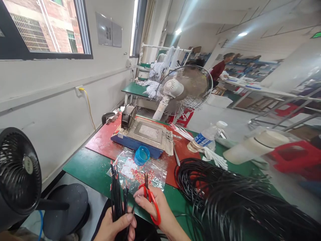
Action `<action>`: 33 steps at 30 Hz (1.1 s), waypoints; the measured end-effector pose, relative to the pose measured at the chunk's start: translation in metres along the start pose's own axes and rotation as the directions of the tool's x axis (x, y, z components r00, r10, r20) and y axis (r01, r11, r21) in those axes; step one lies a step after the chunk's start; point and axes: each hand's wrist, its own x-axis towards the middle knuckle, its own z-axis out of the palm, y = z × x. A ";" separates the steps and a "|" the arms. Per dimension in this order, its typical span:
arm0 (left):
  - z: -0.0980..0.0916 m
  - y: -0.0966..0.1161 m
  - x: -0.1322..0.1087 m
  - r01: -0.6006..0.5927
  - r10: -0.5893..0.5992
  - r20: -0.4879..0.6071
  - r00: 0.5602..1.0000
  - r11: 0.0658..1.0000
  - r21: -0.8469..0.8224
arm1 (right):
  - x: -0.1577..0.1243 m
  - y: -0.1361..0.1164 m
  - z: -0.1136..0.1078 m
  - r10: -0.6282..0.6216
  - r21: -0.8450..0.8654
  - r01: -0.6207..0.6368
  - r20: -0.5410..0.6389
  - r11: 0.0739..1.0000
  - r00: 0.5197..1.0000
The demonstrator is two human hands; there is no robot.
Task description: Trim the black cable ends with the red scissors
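Note:
My left hand (117, 224) is closed around a bundle of black cables (116, 190), held upright with reddish and coppery wire ends at the top. Red-handled scissors (155, 209) sit in my right hand (160, 201), their dark blades pointing up and away. The right thumb and forefinger also pinch close to one black strand beside the bundle; whether they grip it I cannot tell. Beyond the hands lies a clear plastic bag (160, 174) strewn with small red and yellow bits. A blue round cup (142, 155) stands on that bag.
Behind the cup is a blue-sided machine with a flat metal plate (147, 131). A large coil of black cable (220, 194) covers the right side of the green table (87, 170). A plastic bottle (208, 135), a standing fan (185, 88) and a black fan (18, 177) are around. A person (219, 68) is far off.

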 end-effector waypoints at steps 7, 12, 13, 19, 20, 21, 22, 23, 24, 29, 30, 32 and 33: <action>0.016 0.018 0.005 -0.013 0.013 0.002 1.000 1.000 0.016 | 0.004 -0.001 0.000 -0.009 0.068 -0.002 0.159 0.998 0.987; 0.024 0.022 0.015 -0.077 0.064 -0.138 0.988 0.993 -0.092 | 0.010 0.005 -0.004 0.044 0.000 -0.044 0.011 0.999 0.999; 0.024 0.021 0.017 -0.080 0.063 -0.160 0.985 0.991 -0.105 | 0.009 0.006 -0.006 0.043 -0.066 -0.044 -0.013 0.997 0.999; 0.019 0.020 0.024 -0.075 0.037 -0.246 0.969 0.986 -0.146 | -0.006 0.007 -0.015 0.074 -0.459 -0.010 0.122 0.889 0.990; 0.019 0.021 0.024 -0.078 0.041 -0.248 0.968 0.987 -0.143 | -0.009 0.008 -0.015 0.094 -0.500 -0.012 0.139 0.866 0.986; 0.019 0.021 0.025 -0.081 0.045 -0.247 0.968 0.988 -0.135 | -0.011 0.008 -0.015 0.113 -0.533 -0.016 0.151 0.846 0.982; 0.019 0.021 0.025 -0.083 0.050 -0.246 0.968 0.989 -0.123 | -0.012 0.009 -0.014 0.131 -0.558 -0.022 0.157 0.829 0.979; 0.019 0.020 0.025 -0.085 0.057 -0.245 0.968 0.991 -0.106 | -0.013 0.010 -0.014 0.147 -0.575 -0.028 0.161 0.817 0.976; 0.020 0.020 0.026 -0.089 0.067 -0.244 0.968 0.993 -0.082 | -0.013 0.011 -0.014 0.157 -0.587 -0.031 0.164 0.809 0.974; 0.020 0.015 0.030 -0.114 0.133 -0.254 0.958 0.990 0.088 | -0.013 0.012 -0.018 0.156 -0.623 -0.010 0.181 0.783 0.971; 0.019 0.014 0.031 -0.116 0.144 -0.259 0.955 0.986 0.121 | -0.012 0.011 -0.019 0.156 -0.631 -0.004 0.185 0.776 0.970; 0.017 0.012 0.033 -0.117 0.160 -0.267 0.950 0.979 0.169 | -0.012 0.009 -0.022 0.161 -0.655 0.000 0.186 0.756 0.969; 0.016 0.011 0.034 -0.118 0.166 -0.272 0.948 0.976 0.185 | -0.011 0.007 -0.023 0.163 -0.670 0.003 0.185 0.743 0.969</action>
